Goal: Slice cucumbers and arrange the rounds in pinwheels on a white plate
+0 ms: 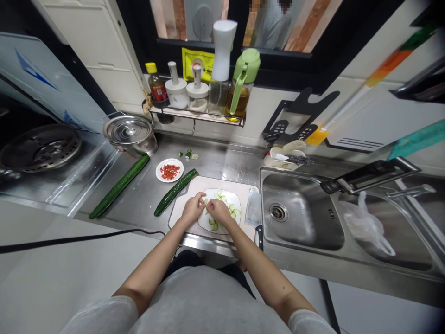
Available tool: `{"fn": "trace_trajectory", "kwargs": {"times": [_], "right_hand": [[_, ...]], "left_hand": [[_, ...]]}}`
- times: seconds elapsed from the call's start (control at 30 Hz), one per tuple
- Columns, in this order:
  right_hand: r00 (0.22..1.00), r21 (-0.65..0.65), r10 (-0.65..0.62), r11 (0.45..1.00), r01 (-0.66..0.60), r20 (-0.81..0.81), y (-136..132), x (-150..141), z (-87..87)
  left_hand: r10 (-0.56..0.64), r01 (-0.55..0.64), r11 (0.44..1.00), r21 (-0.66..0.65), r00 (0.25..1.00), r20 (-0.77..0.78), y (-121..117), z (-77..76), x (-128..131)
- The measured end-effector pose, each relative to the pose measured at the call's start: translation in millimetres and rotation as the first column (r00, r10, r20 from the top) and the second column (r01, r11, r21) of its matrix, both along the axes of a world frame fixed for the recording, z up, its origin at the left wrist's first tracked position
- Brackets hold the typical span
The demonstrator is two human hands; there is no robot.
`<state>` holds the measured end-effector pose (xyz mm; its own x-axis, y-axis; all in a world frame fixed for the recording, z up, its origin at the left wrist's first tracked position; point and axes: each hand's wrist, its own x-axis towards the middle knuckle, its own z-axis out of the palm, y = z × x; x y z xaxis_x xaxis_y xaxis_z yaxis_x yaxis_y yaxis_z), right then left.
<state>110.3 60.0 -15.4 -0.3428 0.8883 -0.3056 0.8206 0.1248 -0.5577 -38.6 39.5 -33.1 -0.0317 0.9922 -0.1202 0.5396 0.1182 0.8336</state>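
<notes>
Over the left part of a white square plate, my left hand and my right hand are close together with fingers pinched. A bit of pale green cucumber slice shows between the fingertips; the fingers partly hide it. Several fanned cucumber slices lie around the plate's edge. Beneath the plate is a light cutting board. To the right of the plate, a cleaver with a black handle rests on the board. A whole cucumber lies at the board's left side.
A small plate of chopped red pepper and several cucumber ends sit behind. Farther left are another cucumber, a lidded steel pot and a stove. A sink adjoins on the right. Condiments stand on a shelf.
</notes>
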Motion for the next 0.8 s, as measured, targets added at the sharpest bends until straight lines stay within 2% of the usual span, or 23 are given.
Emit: {"fn": "trace_trajectory", "kwargs": {"times": [0.3, 0.57, 0.8], "right_hand": [[0.999, 0.034, -0.009, 0.999, 0.008, 0.033, -2, -2, -3.6], [0.997, 0.058, -0.008, 0.998, 0.003, 0.081, -7, -5, -3.6], [0.992, 0.186, 0.051, 0.980, -0.073, 0.119, -17, 11, 0.8]], "left_hand": [[-0.105, 0.118, 0.992, 0.043, 0.967, -0.231, -1, 7.6, 1], [-0.117, 0.136, 0.989, 0.052, 0.955, -0.272, -3, 6.2, 0], [-0.063, 0.094, 0.990, 0.108, 0.964, -0.260, -2, 5.2, -13]]}}
